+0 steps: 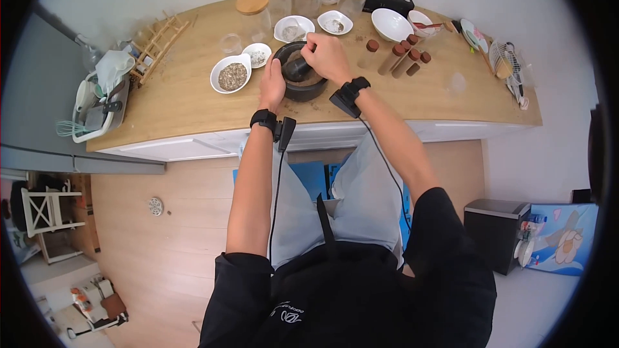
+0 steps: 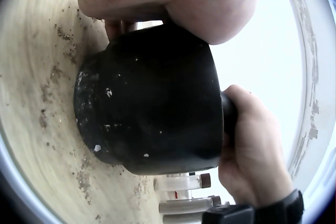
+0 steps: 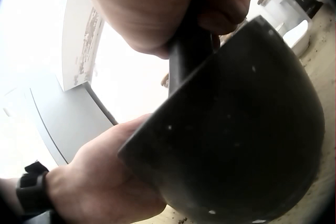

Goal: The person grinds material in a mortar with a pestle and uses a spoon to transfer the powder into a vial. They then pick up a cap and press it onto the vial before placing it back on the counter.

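Observation:
A black mortar (image 1: 305, 93) stands near the front of the wooden counter, with brown ground material inside. My right hand (image 1: 327, 58) grips the top of the black pestle (image 1: 297, 69), whose lower end is down in the bowl. Against the mortar's left side my left hand (image 1: 273, 86) holds the wall, its fingers reaching round the far side in the left wrist view. Pale specks dot the mortar's outside (image 2: 157, 98). In the right wrist view, the pestle's shaft (image 3: 185, 61) rises over the rim; the bowl's contents are hidden there.
Left of the mortar are a white bowl of coarse seasoning (image 1: 232, 77) and a small white dish (image 1: 257, 55). Behind stand wooden-lidded glass jars (image 1: 253, 13). Several brown-capped tubes (image 1: 391, 59) and a white bowl (image 1: 391, 24) are to the right. A wooden rack (image 1: 158, 45) lies far left.

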Action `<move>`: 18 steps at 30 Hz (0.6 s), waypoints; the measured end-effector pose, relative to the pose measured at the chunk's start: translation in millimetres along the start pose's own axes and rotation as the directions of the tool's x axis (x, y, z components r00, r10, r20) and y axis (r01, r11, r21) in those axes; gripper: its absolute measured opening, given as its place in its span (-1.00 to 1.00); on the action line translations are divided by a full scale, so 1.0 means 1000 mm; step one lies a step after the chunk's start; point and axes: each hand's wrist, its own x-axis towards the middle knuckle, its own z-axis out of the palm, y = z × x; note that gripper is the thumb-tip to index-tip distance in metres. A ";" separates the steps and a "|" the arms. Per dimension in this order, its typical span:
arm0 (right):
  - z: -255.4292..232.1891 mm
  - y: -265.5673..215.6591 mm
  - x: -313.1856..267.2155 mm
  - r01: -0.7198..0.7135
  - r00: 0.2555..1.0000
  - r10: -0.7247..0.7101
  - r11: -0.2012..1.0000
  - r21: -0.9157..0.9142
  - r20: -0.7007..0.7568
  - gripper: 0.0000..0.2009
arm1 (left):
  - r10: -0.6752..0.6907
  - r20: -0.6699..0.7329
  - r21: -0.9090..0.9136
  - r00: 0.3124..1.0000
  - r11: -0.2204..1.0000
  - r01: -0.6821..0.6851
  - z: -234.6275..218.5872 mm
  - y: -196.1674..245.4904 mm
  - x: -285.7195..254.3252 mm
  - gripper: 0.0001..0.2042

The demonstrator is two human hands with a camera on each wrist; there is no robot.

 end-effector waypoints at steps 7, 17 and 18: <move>0.006 -0.006 -0.012 0.086 0.993 -0.090 0.995 -0.059 -0.071 -0.90 | -0.001 0.033 0.130 0.999 0.991 -0.003 -0.003 0.007 0.002 -0.51; 0.004 0.006 -0.001 0.062 0.998 -0.063 0.997 -0.052 -0.014 -0.86 | -0.022 0.036 -0.024 0.999 0.999 0.023 0.001 0.013 -0.006 -0.55; 0.007 0.010 0.003 0.077 0.994 -0.079 0.996 -0.036 -0.077 -0.85 | -0.017 0.027 -0.010 0.999 1.000 0.017 0.001 0.015 -0.008 -0.55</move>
